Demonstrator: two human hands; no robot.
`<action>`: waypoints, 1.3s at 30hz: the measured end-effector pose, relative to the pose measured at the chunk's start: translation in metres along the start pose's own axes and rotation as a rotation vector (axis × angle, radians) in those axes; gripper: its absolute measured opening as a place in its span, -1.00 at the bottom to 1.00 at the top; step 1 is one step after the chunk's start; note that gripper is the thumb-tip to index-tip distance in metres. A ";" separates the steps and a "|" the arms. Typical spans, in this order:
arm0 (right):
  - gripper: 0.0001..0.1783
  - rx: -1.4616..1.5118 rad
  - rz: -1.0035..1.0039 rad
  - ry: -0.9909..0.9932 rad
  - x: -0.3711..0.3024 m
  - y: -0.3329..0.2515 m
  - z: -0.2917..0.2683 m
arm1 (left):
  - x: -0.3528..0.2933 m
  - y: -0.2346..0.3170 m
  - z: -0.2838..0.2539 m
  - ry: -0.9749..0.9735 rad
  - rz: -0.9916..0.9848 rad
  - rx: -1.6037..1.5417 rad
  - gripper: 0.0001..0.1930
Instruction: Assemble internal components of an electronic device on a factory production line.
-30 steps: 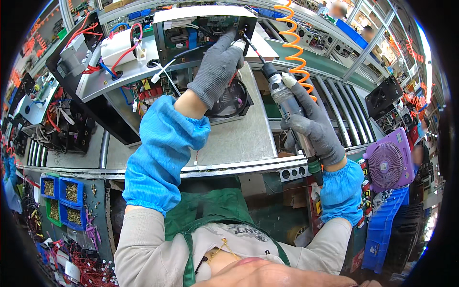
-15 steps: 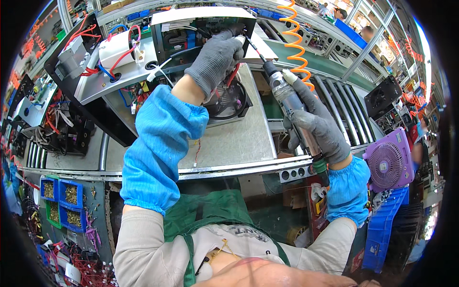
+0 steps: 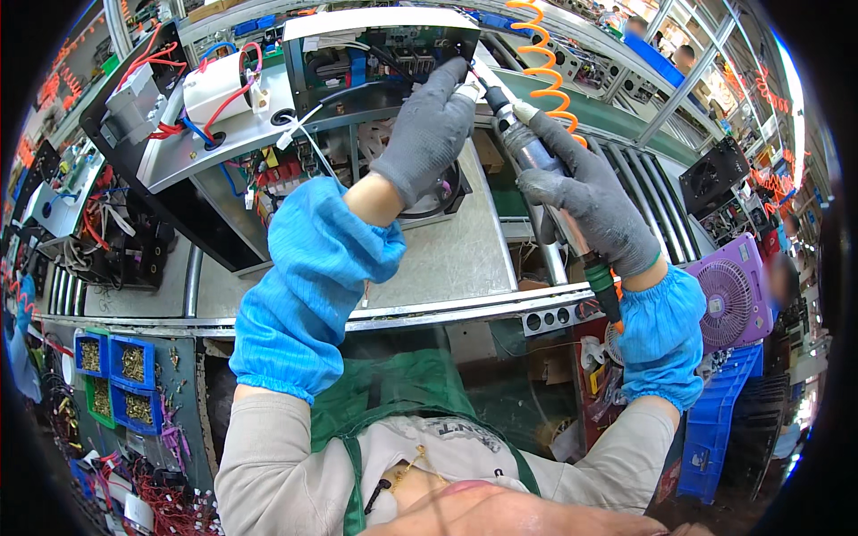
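My right hand (image 3: pixel 594 201), in a grey glove with light fingertips, is closed around a power screwdriver (image 3: pixel 527 147). Its bit tilts up and left to the right side wall of an open metal casing (image 3: pixel 380 25). At that wall is my left hand (image 3: pixel 429 129), gloved alike, its forefinger stretched toward the bit's tip and its thumb a little apart. No held part shows in it; the tip's contact point is too small to make out. Inside the casing are a green circuit board (image 3: pixel 416 54) and cables. Below my left hand, a round black fan (image 3: pixel 438 201) is partly covered.
An orange coiled hose (image 3: pixel 545 67) hangs behind the screwdriver. At left stands a white cylinder (image 3: pixel 214 94) with red and blue wires. Blue bins (image 3: pixel 134 362) hold brass-coloured fittings. A purple fan (image 3: pixel 726 299) is at right, near metal rollers (image 3: pixel 639 201).
My left hand has shifted right and down along the casing, its forefinger now more stretched out. The screwdriver has moved slightly up and left, its bit closer to the casing wall.
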State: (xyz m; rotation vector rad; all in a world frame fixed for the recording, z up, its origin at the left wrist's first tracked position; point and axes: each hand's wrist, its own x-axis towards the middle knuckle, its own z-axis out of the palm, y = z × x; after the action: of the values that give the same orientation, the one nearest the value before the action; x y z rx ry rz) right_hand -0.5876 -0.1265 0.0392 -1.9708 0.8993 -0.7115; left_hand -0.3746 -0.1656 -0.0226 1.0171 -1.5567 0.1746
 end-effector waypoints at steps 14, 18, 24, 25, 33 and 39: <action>-0.14 -0.760 0.009 -0.026 -0.004 -0.031 0.010 | -0.085 -0.010 -0.055 -0.131 -1.159 -1.237 -0.72; -0.15 -0.673 0.049 -0.001 -0.003 -0.034 0.015 | -0.096 -0.021 -0.070 -0.194 -1.157 -1.162 -0.72; -0.22 -0.040 0.010 -0.010 0.001 -0.049 0.019 | -0.103 -0.024 -0.077 -0.168 -1.190 -1.129 -0.73; -0.22 -0.039 0.011 -0.009 0.001 -0.050 0.021 | -0.103 -0.025 -0.078 -0.143 -1.188 -1.092 -0.75; -0.24 -0.128 -0.044 0.031 0.009 -0.026 0.016 | -0.114 -0.033 -0.084 -0.165 -1.151 -1.135 -0.73; -0.24 -0.163 0.008 0.032 0.003 -0.038 0.022 | -0.113 -0.026 -0.081 -0.125 -1.192 -1.078 -0.76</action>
State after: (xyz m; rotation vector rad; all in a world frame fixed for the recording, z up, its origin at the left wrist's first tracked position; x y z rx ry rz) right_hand -0.5569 -0.1043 0.0611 -2.1019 1.0121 -0.6856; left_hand -0.3083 -0.0748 -0.1080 0.8673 -0.6881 -1.4068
